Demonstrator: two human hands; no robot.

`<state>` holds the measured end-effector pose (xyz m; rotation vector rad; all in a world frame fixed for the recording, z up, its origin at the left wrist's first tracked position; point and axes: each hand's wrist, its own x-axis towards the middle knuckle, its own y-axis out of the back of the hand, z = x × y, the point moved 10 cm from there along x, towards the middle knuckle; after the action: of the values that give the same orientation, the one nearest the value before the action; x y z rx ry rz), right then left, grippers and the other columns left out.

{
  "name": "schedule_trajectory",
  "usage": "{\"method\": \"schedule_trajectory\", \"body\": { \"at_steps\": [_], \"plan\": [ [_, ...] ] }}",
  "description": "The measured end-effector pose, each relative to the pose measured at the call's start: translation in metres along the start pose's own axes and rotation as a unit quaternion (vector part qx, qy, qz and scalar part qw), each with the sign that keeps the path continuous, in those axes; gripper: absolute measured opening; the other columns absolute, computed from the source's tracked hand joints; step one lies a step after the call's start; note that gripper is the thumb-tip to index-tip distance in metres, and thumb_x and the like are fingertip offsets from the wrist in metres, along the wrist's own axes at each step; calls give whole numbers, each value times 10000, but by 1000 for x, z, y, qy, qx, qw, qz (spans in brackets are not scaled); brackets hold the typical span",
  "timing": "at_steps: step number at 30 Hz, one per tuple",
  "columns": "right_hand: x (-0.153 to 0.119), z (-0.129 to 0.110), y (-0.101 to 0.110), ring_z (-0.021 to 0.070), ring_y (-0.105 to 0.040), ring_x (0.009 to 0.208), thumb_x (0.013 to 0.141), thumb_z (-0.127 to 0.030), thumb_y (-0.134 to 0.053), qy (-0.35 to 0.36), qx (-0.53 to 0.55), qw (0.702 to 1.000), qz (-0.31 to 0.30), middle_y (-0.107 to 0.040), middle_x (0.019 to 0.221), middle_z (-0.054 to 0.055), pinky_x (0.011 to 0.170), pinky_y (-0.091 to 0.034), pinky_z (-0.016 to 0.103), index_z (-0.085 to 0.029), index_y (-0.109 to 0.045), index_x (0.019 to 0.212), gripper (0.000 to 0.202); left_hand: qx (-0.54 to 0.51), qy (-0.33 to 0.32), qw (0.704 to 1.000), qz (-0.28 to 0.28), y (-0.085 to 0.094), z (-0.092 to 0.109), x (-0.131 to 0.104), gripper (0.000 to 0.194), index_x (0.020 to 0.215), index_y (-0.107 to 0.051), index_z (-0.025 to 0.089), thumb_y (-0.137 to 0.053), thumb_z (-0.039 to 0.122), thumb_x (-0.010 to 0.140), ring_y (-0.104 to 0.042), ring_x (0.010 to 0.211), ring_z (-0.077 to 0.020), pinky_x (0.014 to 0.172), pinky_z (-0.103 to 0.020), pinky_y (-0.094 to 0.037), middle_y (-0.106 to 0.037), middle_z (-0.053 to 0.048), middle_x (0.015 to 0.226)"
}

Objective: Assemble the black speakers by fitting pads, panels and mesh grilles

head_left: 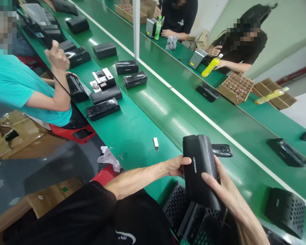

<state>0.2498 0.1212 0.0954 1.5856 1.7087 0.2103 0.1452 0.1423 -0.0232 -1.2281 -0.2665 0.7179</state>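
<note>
Both my hands hold a black plastic speaker casing (200, 170) lettered MERKURY, tilted above the near edge of the green bench. My left hand (177, 165) grips its left side, thumb on the front face. Around its lower right side wraps my right hand (225, 187), the thumb lying across the front and the fingers mostly hidden behind. Below the casing are black perforated grille parts (177, 202), partly covered by it and my right arm. A small white-handled tool (155, 143) lies on the bench to the left.
A green conveyor belt (158, 102) carries several black casings (134, 80). At left a person in a turquoise shirt (12, 88) sits beside more casings. Across the belt, two people in black work near bottles (211, 66) and a divided carton (236, 86). Cardboard boxes (17, 136) stand on the floor.
</note>
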Motion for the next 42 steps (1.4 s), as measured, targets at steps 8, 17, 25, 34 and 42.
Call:
{"method": "schedule_trajectory", "body": {
  "at_steps": [8,17,25,34,42],
  "plan": [
    [-31,-2,-21,426,-369,1506,706,-580,-891,194,40,926,322,-328,1632,173,1209,-326,672,-258,-306,1615,1128,23,-137,982,125,6,55,-8,808,1199,-700,181,-970,624,579,-693,963,-255,809,-377,-557,-749,-123,1123],
    [-34,31,-19,352,-585,1208,671,-540,-899,91,195,951,221,-554,1460,134,1016,-476,502,-256,-508,1438,907,314,-162,930,105,24,151,-54,1005,1426,-601,297,-974,597,543,-520,1368,-354,1120,-519,-451,-589,-110,1464],
    [-20,35,-23,312,-606,1094,731,-597,-833,74,227,955,178,-608,1323,109,950,-476,460,-259,-513,1419,831,460,-142,874,68,7,164,-56,872,1445,-598,242,-908,495,671,-636,1157,-316,1064,-471,-503,-660,-89,1335],
    [-44,-63,-40,399,-509,1380,890,-423,-756,252,-23,949,190,-536,1499,151,1110,-448,658,-327,-489,1551,719,8,-52,984,170,22,43,-41,946,1622,-417,224,-715,681,849,-706,1202,-336,905,-425,-612,-632,-181,1490],
    [6,53,-8,405,-462,1490,666,-683,-904,126,227,966,15,-379,1698,129,1176,-437,579,-362,-293,1668,1217,-40,201,978,-47,-30,12,-73,804,1519,-553,182,-562,694,898,-774,938,-392,472,-316,-545,-650,-244,1446]
  ]
}}
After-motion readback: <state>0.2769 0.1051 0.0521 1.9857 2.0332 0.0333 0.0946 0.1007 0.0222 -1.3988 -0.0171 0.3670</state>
